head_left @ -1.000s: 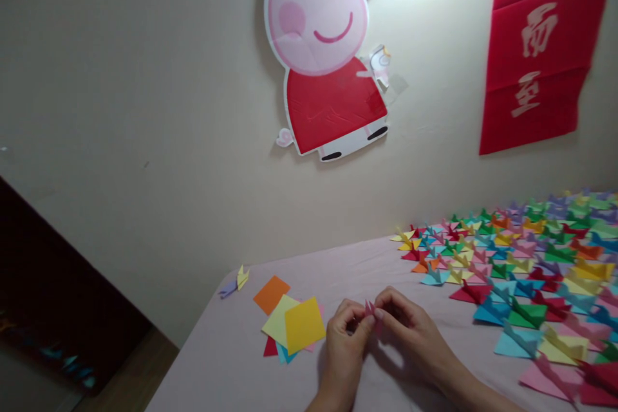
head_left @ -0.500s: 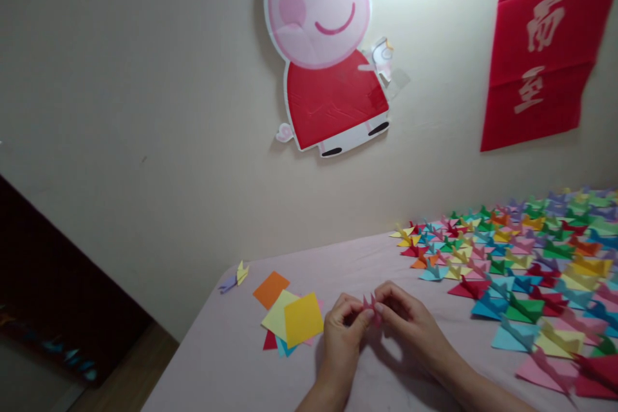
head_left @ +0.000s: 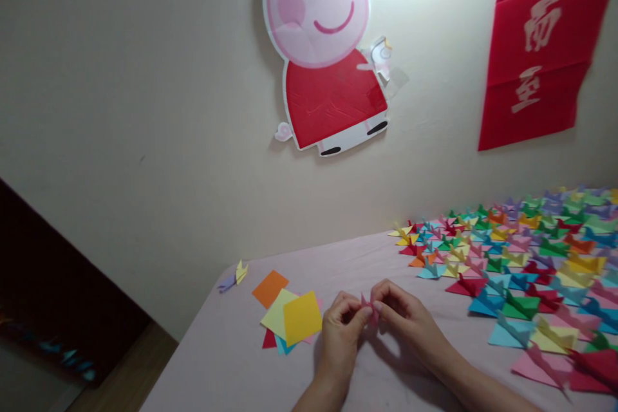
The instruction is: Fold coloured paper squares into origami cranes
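Note:
A small pink origami crane [head_left: 372,313] is held between my two hands, above the cloth-covered table. My left hand [head_left: 344,325] pinches its left side between thumb and fingers. From the right, my right hand [head_left: 402,310] pinches the other side. One thin pointed tip sticks up between the hands; the fingers hide much of the folded paper. Left of my left hand lies a loose pile of square paper sheets, with a yellow sheet [head_left: 302,317] on top, a pale yellow sheet [head_left: 277,313] under it and an orange sheet [head_left: 270,288] behind.
Rows of many-coloured folded paper cranes [head_left: 521,280] cover the table's right side. Two small folded pieces, one pale yellow [head_left: 241,272] and one purple [head_left: 226,284], lie at the far left corner. A pig cutout [head_left: 335,100] and a red banner [head_left: 535,58] hang on the wall.
My right fingers have shifted slightly on the pink crane, and one upright tip shows now where two showed before. The whole view has moved a little.

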### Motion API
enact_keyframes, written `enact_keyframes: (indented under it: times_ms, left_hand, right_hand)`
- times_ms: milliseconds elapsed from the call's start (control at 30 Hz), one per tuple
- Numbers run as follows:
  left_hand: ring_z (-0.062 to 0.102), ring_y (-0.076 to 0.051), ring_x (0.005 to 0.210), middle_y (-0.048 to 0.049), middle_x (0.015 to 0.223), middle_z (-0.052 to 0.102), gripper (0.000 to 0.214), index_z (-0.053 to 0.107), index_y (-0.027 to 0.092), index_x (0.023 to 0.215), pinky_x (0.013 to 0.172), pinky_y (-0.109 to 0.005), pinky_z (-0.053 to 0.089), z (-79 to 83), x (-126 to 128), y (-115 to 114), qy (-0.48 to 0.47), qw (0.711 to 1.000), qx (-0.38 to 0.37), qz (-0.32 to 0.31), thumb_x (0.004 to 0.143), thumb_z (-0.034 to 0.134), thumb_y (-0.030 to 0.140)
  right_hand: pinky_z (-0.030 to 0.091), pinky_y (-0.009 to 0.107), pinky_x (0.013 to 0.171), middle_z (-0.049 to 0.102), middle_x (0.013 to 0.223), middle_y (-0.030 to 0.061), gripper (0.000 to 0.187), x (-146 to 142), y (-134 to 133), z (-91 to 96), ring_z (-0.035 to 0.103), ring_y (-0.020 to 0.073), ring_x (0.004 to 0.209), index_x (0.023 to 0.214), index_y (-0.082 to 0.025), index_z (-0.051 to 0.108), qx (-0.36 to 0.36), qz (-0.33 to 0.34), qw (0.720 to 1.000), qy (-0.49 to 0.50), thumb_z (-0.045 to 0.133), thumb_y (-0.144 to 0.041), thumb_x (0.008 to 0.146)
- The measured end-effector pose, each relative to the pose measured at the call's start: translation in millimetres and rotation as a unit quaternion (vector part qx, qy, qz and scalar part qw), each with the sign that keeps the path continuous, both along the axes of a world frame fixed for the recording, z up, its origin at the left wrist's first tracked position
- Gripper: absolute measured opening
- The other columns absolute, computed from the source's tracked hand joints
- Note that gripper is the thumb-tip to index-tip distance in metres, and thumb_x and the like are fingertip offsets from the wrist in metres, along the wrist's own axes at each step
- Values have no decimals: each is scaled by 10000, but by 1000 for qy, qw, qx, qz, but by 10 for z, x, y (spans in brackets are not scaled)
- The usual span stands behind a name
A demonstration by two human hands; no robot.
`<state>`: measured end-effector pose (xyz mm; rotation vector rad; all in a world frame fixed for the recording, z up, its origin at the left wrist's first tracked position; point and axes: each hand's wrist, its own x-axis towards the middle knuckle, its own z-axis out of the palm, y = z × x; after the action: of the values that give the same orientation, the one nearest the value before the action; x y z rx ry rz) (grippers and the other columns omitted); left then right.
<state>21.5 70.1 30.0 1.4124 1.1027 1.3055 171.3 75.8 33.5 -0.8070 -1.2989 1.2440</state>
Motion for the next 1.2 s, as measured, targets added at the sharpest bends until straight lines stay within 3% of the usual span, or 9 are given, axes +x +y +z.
enact_keyframes:
  times_ms: [400,667,967,1200]
  left_hand:
    - [484,-168,719,-1,736,512,284,568,177,676,689,-267,385,16,10,-23,38,999,1,-27,862,621,385]
    - [467,-164,701,10,722,485,332,551,184,700,662,-262,379,16,-4,-19,64,998,8,-2,862,615,467]
    - [481,-161,714,-1,756,539,334,607,180,784,645,-246,396,29,5,-32,29,999,-17,6,866,611,504]
    - [553,-178,741,-18,763,624,339,639,171,805,694,-262,440,78,14,-40,-23,999,-29,4,808,681,507]
  right_hand:
    - [449,282,631,558,679,-28,314,-27,-25,-21,557,158,644,771,-205,532,-4,25,1000,-19,649,-490,831]
    - [420,266,611,593,683,-10,271,-38,-43,-31,536,159,638,746,-213,547,39,-37,987,-154,563,-451,875]
    - [429,279,640,572,694,-7,290,-12,-54,22,529,169,665,736,-212,538,52,-57,979,-190,479,-441,903]
    - [429,262,612,561,708,-16,289,-1,-44,32,520,159,654,780,-211,550,47,-45,984,-165,527,-483,875]
